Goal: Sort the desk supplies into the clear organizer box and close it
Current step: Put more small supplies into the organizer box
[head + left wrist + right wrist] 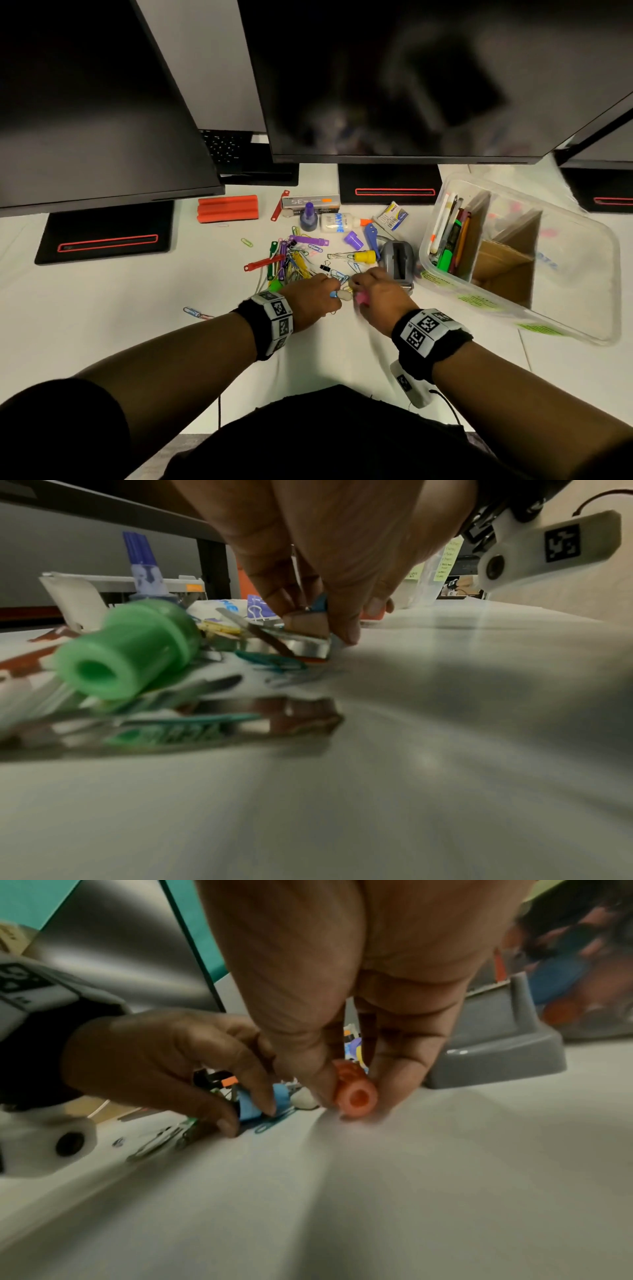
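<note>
— What do the fingers hold?
— Right hand (346, 1031) pinches an orange-pink cap (356, 1096); left hand (164, 1064) pinches a blue piece (248, 1106), both low over the white desk (102, 308).
— And the organizer?
— The clear organizer box (582, 274) lies open at right, pens inside, below dark monitors (394, 85).

I have both forearms reaching forward, wrists low. My left hand (313, 298) curls its fingertips (263, 1104) down in a pinch; my right hand (380, 297), close beside it, pinches too.
</note>
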